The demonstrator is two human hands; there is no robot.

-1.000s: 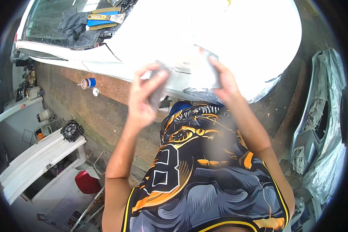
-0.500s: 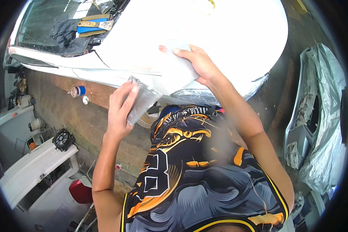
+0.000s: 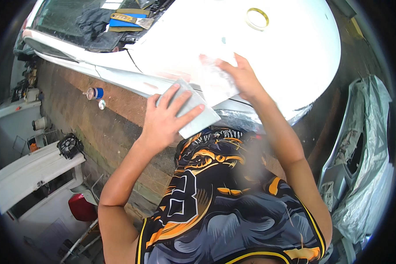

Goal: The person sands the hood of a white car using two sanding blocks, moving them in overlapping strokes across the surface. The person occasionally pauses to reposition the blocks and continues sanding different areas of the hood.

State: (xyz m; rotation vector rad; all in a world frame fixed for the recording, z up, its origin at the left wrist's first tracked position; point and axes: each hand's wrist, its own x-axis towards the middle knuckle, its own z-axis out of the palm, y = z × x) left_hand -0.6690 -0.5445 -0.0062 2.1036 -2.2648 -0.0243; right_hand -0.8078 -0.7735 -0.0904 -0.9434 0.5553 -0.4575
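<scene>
My left hand (image 3: 163, 121) is spread across a flat, pale grey rectangular pad (image 3: 199, 119), holding it at the car's near edge; it looks like a sanding block. A thin white sheet (image 3: 219, 83), maybe a cloth or plastic, is in my right hand (image 3: 245, 80), thumb on top and the other fingers partly hidden. That sheet lies against or just over the white car panel (image 3: 290, 53), and glare keeps me from telling which. Reddish patches (image 3: 174, 75) mark the panel beside the pad.
A yellow tape roll (image 3: 257, 19) lies on the panel. A putty knife (image 3: 130, 20) rests on a blue pad near the windscreen. On the floor at left stands a blue-labelled can (image 3: 94, 93). A plastic-wrapped bumper (image 3: 365, 145) is at the right.
My left hand has moved right and up with the grey pad, its fingers now spread over it. My right hand has shifted slightly right and down. The view has shifted, bringing the whole tape roll in.
</scene>
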